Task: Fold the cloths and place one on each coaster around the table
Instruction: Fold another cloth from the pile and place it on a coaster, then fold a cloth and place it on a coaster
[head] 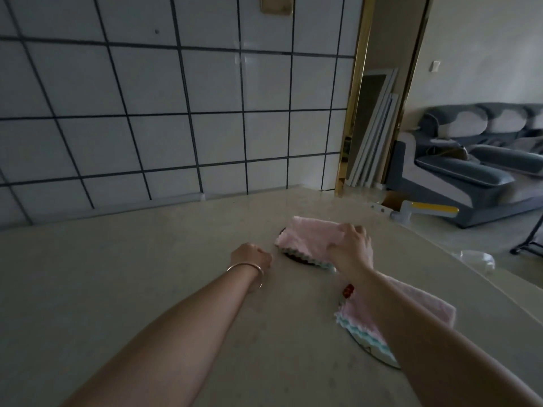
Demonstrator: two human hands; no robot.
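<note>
A folded pink cloth [305, 237] with a teal scalloped edge lies on a dark round coaster [296, 257] near the far right of the beige table [147, 274]. My right hand [351, 248] rests on this cloth's right end, fingers pressing and pinching it. My left hand [251, 255], with a bangle on the wrist, sits curled on the table just left of the coaster, holding nothing. A second folded pink cloth [435, 311] lies on a nearer coaster [373, 352], partly hidden under my right forearm.
A white tiled wall [176, 113] runs along the table's far edge. A small red object [348, 290] lies between the two cloths. Right of the table are a gold-framed doorway [352, 113], a grey sofa [470, 171] and leaning white boards [373, 136].
</note>
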